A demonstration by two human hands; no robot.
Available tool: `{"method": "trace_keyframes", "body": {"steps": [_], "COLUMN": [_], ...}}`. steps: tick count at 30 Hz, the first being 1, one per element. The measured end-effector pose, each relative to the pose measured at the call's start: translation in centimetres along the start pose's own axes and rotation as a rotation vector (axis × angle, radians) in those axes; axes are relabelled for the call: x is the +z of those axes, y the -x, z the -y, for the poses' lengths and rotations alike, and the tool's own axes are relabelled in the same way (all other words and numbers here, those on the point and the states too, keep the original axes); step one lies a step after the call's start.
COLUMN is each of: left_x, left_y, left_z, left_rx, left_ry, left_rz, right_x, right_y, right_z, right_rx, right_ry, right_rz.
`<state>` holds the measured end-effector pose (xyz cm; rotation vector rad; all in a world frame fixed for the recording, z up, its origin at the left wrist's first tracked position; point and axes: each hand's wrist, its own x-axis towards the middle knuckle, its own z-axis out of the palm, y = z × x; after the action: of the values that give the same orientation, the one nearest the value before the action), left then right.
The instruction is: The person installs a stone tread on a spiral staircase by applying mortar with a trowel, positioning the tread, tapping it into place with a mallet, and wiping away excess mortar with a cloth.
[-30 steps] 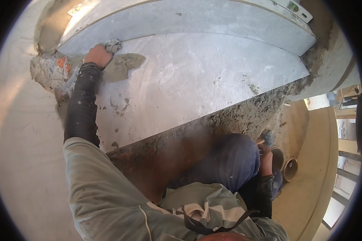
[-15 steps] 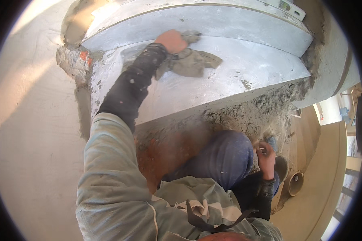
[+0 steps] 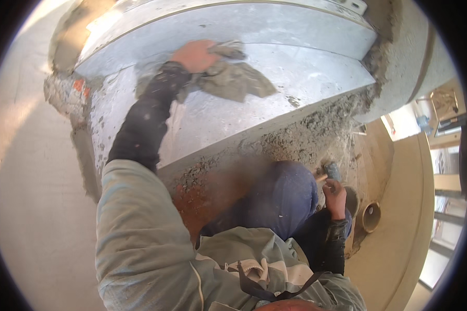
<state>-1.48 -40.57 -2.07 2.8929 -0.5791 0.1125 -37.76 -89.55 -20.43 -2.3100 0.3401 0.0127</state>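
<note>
My left hand [image 3: 194, 55], at the end of a dark sleeve, grips a wet grey-brown cloth [image 3: 233, 82]. The cloth lies bunched and spread on the pale stone tread [image 3: 228, 116], close to the foot of the riser [image 3: 233, 28]. Down by my bent knee, my right hand [image 3: 335, 199] has its fingers curled; what they may hold is hidden. Just beyond its fingertips is a mallet with a dark head [image 3: 331, 170] and a short bit of wooden handle showing. Whether the hand touches that handle, I cannot tell.
Rough mortar [image 3: 301, 140] runs below the tread's front edge. A pale wall [image 3: 31, 160] rises on the left, a curved one on the right. A level [image 3: 357, 6] shows on the upper step. A round, hollow object [image 3: 371, 216] lies right of my right hand.
The view has shifted, so the steps sit further left and higher. My left hand has slid leftward a little along the tread with the cloth. The mallet's handle now shows beside my right hand.
</note>
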Motion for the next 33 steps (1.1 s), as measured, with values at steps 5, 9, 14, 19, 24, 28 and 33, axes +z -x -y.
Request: {"method": "trace_keyframes", "body": {"steps": [5,9,14,19,24,28,33], "left_x": [-1.6,-2.2,0.3,3.4,6.7,9.5,9.0], "left_y": [4.8,3.5,-1.9,-9.5,-16.7,-19.4,-15.8], "left_z": [9.5,8.1,-1.1,-15.4,-30.9,-36.9,-41.5], "left_rx": [-0.341,-0.362,-0.177,0.029,0.204,0.257,0.471], "left_ry": [-0.125,-0.098,-0.226,-0.289,-0.174,-0.015,0.284], "left_rz": [-0.048,0.038,0.051,0.12,0.119,-0.046,0.166], "right_x": [0.1,-0.5,-1.1,-1.6,-2.8,-3.3,-2.8], "right_y": [0.0,0.3,0.4,0.9,1.4,1.1,0.6], "right_z": [0.6,1.0,1.9,1.9,0.9,1.0,0.3], "right_rx": [-0.011,-0.032,-0.067,-0.085,-0.089,-0.058,0.005], "right_ry": [-0.163,-0.229,-0.254,-0.3,-0.384,-0.395,-0.488], "right_rz": [-0.035,-0.013,0.094,0.192,0.159,0.183,0.186]}}
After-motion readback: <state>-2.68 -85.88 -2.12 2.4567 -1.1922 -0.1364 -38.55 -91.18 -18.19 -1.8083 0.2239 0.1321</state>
